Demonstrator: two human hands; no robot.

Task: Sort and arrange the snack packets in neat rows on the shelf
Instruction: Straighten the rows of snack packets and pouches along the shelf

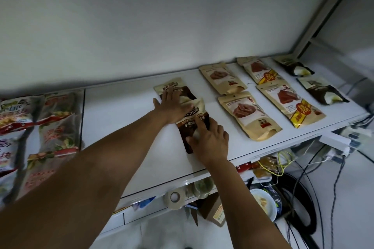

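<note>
Presently, two bare arms were stretched forward over the white shelf [121,119]. The left hand [172,105] lay flat, fingers straight and slightly spread, on the rear brown packet [182,89], its heel over the top edge of the front brown packet [192,127]; grip open, pressing only. The right hand [210,141] sat at the near end of the front brown packet, fingers bent over it, thumb on its face; grip closed on that packet. The two brown packets overlapped, rear under front, mid-shelf.

Counted to the right, each kind one behind the other:
- tan packets [249,115]: two
- yellow-banded packets [289,103]: two
- dark packets [321,93]: two, at the shelf's far right end

At the left end lay colourful packets [54,127], overlapping and blurred; number could not be told
</note>
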